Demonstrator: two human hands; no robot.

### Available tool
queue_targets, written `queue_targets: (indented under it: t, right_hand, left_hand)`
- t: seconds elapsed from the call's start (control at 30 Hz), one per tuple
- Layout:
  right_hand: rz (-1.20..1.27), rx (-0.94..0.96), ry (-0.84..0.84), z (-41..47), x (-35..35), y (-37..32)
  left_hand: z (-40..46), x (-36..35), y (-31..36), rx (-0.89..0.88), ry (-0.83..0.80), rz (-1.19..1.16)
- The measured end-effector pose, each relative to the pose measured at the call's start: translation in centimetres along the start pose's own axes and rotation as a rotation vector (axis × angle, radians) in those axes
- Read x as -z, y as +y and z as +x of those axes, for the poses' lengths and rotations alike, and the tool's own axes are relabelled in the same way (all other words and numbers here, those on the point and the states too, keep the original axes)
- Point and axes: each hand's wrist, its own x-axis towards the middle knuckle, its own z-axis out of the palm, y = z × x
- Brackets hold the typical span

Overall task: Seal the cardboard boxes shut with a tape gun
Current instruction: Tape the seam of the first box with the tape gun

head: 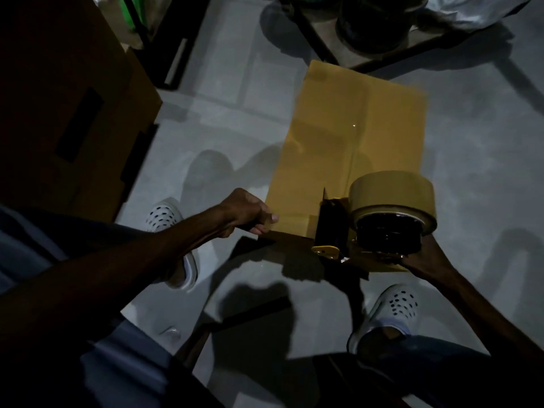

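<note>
You look down in dim light at a grey floor (235, 83), standing with a white perforated shoe (164, 219) on the left and another white perforated shoe (394, 307) on the right. Between and ahead of your feet sits a tan cardboard box (338, 136), its top flaps closed flat, with a glossy strip of tape running lengthwise along the middle seam.

Your left hand (247, 212) rests at the near left corner of the box, fingers curled over the edge and the thumb lying on top, gripping that corner.

Your right hand (418, 260) holds the tape gun (335, 225) from below at the near edge of the box; its fingers are wrapped round the handle, which is mostly hidden in shadow. The black body of the gun stands at the near end of the seam, its front blade plate upright on the box top. A brown tape roll (394, 195) sits on the gun's black hub, just to the right of the body and above your hand.

To the far left stands a larger, darker cardboard box (67, 113), well apart from the tan one. At the top of the view a dark round object stands on a low wooden frame (338, 30).
</note>
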Motion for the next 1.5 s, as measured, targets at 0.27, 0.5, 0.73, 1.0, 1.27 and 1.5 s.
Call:
queue_targets:
  t: [0.27, 0.5, 0.73, 1.0, 1.27, 1.5]
  right_hand:
    - [-0.107, -0.268, 0.035, -0.7, -1.6, 3.8]
    - [-0.174, -0.076, 0.038, -2.1, -3.5, 2.4]
    - [-0.26, -0.109, 0.027, -1.2, -4.0, 3.4]
    - [-0.322, -0.134, -0.003, -0.5, -4.7, 3.4]
    - [-0.349, -0.12, -0.014, -0.4, -5.1, 2.9]
    - [-0.384, -0.162, -0.024, -0.3, -5.1, 2.6]
  left_hand:
    - [2.4, 3.9, -2.8, -0.073, 0.073, 0.118]
    - [4.9, 3.3, -4.5, -0.204, 0.061, 0.15]
    - [6.1, 3.1, -5.6, -0.242, 0.099, 0.192]
    - [7.3, 2.4, -6.7, -0.208, 0.122, 0.188]
    - [8.5, 2.2, -7.7, -0.153, 0.117, 0.136]
    - [8.6, 1.4, -7.8, -0.141, 0.061, 0.232]
